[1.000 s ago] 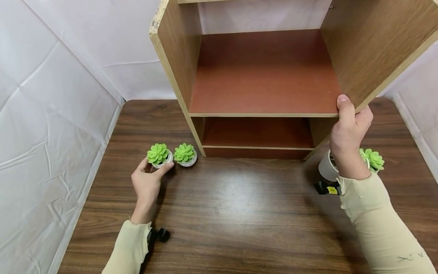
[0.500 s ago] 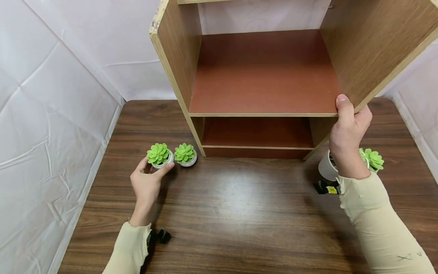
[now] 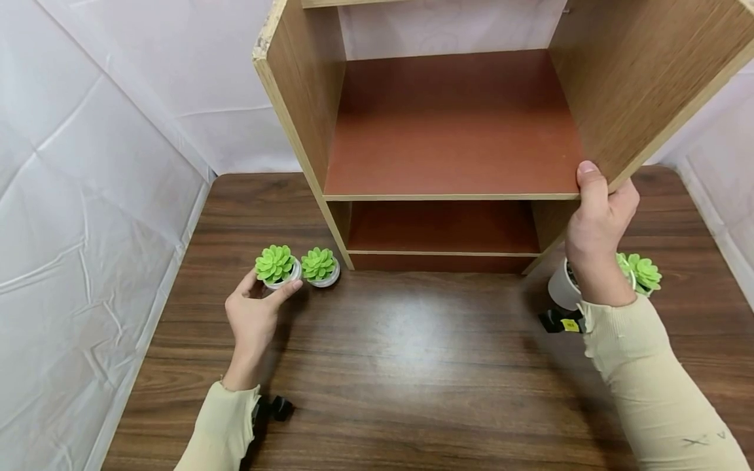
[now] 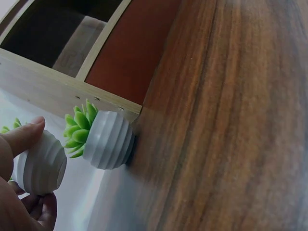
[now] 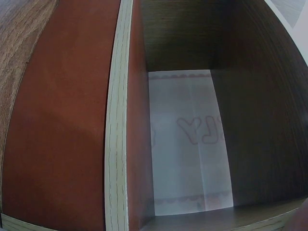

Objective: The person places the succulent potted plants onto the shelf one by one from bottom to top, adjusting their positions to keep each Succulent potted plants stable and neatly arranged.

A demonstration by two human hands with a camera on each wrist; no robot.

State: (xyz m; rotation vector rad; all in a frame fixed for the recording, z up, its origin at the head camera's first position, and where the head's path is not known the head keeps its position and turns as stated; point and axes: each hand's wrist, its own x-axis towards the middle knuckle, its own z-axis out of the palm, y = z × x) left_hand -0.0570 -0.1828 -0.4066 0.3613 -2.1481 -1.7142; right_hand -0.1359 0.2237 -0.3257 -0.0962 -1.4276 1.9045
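In the head view, my left hand holds a small potted succulent with bright green leaves, thumb and fingers round its ribbed white pot. Part of that pot's base shows in the left wrist view. Right beside it, a matching potted succulent stands on the table against the shelf's lower left corner. My right hand grips the wooden shelf unit at the front edge of its right side panel, where the red-brown middle board meets it, with the thumb over the board.
A white pot and another green succulent stand to the right, partly hidden behind my right forearm. Beneath everything lies the dark wood-grain table. White sheeting lines the left and back. A lower compartment opens under the middle board.
My left hand and its potted succulent have shifted very slightly right, towards the other succulent. My right hand keeps its grip on the shelf unit, whose upper part appears slightly further left.
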